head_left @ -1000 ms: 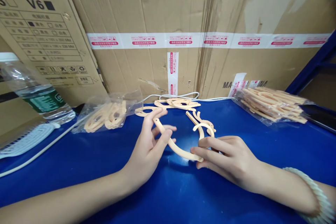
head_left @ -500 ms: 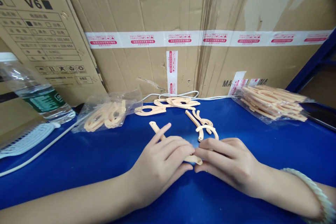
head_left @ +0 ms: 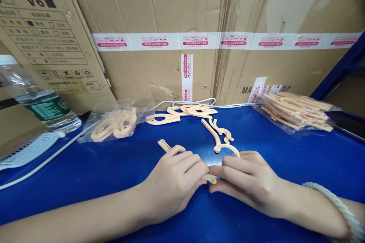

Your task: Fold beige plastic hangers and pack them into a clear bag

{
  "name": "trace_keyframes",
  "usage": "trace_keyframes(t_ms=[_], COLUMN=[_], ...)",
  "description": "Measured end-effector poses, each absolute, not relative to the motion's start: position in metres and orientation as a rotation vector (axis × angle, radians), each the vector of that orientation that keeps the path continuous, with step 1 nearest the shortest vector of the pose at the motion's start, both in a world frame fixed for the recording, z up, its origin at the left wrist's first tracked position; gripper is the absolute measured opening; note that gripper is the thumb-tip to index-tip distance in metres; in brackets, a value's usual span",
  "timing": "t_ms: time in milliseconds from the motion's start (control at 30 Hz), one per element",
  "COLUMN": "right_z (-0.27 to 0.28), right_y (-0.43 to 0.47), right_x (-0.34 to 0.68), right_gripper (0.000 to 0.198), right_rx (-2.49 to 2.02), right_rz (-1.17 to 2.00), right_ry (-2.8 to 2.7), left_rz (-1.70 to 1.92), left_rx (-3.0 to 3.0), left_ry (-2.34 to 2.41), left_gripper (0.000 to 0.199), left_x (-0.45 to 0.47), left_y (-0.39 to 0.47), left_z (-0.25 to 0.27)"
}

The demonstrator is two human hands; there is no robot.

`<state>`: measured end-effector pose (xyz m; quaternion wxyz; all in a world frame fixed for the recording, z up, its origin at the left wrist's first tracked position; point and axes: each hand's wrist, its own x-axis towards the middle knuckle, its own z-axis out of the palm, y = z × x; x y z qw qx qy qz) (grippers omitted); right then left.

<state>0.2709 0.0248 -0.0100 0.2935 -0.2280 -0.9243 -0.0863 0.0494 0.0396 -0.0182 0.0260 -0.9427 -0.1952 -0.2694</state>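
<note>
Fingers (head_left: pixel 196 166) of the left hand (head_left: pixel 171 186) are, as I see it from my end, folded firmly over a pale curved strip (head_left: pixel 163 145), whose two ends poke out from the grip above the blue table (head_left: pixel 99 174). I see the right hand (head_left: pixel 253 178) half curled, a pale hook (head_left: pixel 232 149) pinched among its fingers; its fingertips (head_left: pixel 213 170) are at the strip's near end, though I can't tell whether they touch it. Beyond the hook, I have a slender arm piece (head_left: pixel 210 133) and a wavy piece (head_left: pixel 223 131) lying on the table. Farther back are flat loops (head_left: pixel 186 109), between a clear bag (head_left: pixel 114 123) of similar parts to the left and a fuller bag (head_left: pixel 296 112) to the right. At far left I see a water bottle (head_left: pixel 47 106) and a white brush (head_left: pixel 31 152).
</note>
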Motion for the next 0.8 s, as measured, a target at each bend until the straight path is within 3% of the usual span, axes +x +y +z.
trace_keyframes(t_ms=[567, 800], right_z=[-0.0144, -0.0079], right_y=[0.0256, 0.0317], right_x=[0.2663, 0.2703], right_gripper=[0.013, 0.013], right_rx=[-0.783, -0.85], right_rz=[0.488, 0.307], right_ry=[-2.236, -2.233], left_rz=[-0.97, -0.908], left_rx=[-2.891, -2.796], left_ry=[-0.501, -0.428], left_gripper=[0.025, 0.029], left_x=[0.0465, 0.0422], left_y=[0.0389, 0.0449], left_z=[-0.0166, -0.0157])
